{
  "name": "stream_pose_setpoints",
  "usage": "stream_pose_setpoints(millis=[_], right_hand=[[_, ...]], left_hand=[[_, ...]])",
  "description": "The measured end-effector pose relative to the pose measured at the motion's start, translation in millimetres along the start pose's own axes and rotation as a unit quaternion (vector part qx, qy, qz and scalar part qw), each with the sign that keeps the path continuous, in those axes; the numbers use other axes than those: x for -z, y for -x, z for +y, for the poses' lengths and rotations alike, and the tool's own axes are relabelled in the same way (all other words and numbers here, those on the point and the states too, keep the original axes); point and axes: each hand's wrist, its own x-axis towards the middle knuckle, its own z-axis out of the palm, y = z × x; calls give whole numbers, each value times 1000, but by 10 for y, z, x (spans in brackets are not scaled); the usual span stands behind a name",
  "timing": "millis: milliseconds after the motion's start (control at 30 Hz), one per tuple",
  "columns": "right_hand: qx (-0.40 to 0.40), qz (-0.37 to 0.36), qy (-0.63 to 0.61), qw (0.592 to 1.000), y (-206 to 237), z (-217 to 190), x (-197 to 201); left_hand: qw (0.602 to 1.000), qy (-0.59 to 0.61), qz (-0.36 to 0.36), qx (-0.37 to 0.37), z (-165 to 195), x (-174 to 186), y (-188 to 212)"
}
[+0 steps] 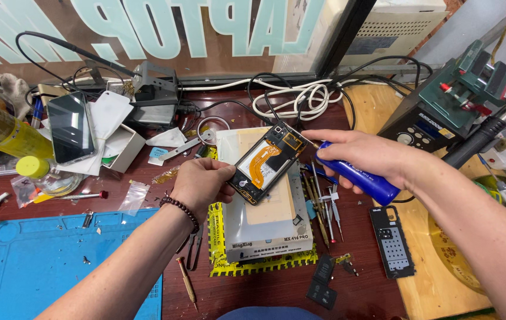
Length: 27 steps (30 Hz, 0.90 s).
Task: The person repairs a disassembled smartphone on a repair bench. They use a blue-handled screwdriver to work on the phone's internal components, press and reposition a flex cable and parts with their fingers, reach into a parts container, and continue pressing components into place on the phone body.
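the scene is bright and evenly lit, with soft daylight that seems to come from above and from the glass pane point(164, 35) at the back. shadows are faint and short: a soft one lies under the left hand point(202, 184) and forearm on the red-brown bench point(265, 290), another under the right hand point(362, 157). mild glare sits on the dark phone screen point(70, 127) at the left and on the yellow can point(1, 127). focus is sharp across the middle; nothing shows motion blur. the wide lens bends straight lines near the edges, so the blue mat point(45, 266) and the forearms look stretched toward the corners. colours are vivid and well exposed.
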Motion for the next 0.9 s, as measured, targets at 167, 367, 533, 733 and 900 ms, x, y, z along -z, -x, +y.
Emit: stream_pose_setpoints(millis=[167,367,533,733,900], right_hand=[[-6,-8,15,1000,-2,-33,50],[-7,26,47,999,39,-65,-7],[29,41,18,999,170,-118,-101],[21,-14,54,998,354,-99,-443],[73,-65,97,991,445,25,-841]], left_hand=[[1000,1,6,-25,-5,-19,41],[937,-206,128,-250,-146,-85,200],[912,-216,191,-292,-246,-39,180],[974,-30,202,-99,-256,526,-20],[936,-181,225,-200,-413,897,19]])
